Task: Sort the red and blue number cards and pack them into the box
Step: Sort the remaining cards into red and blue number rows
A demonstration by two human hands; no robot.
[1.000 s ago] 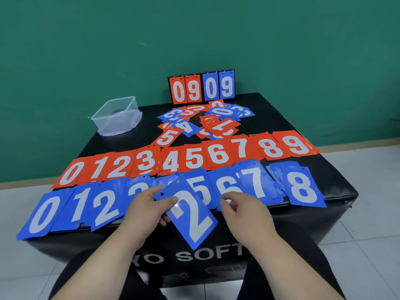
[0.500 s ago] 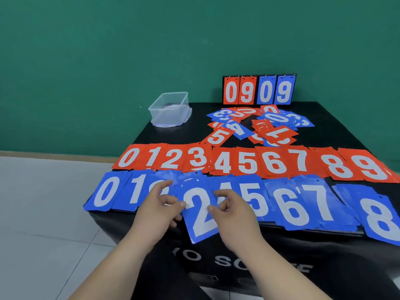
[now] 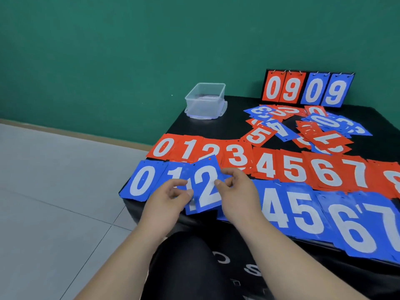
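A blue "2" card (image 3: 206,185) is held between both hands over the near blue row. My left hand (image 3: 167,197) pinches its left edge. My right hand (image 3: 237,192) pinches its right edge. The blue row (image 3: 287,210) runs 0, 1, then 4 to 7 along the table's front edge. Behind it lies the red row (image 3: 266,164) from 0 to 7, with more cut off at the right. An unsorted heap of red and blue cards (image 3: 311,126) lies further back. The clear plastic box (image 3: 205,100) stands at the table's far left corner.
A flip scoreboard (image 3: 307,88) reading 09 09 stands at the back edge against the green wall. The black table (image 3: 216,126) has a bare strip between the box and the heap. Grey floor tiles lie to the left. My dark-clad knees are under the front edge.
The blue "2" card has moved left along the blue row and now sits upright beside the "1". Both hands went with it, and the camera has turned left.
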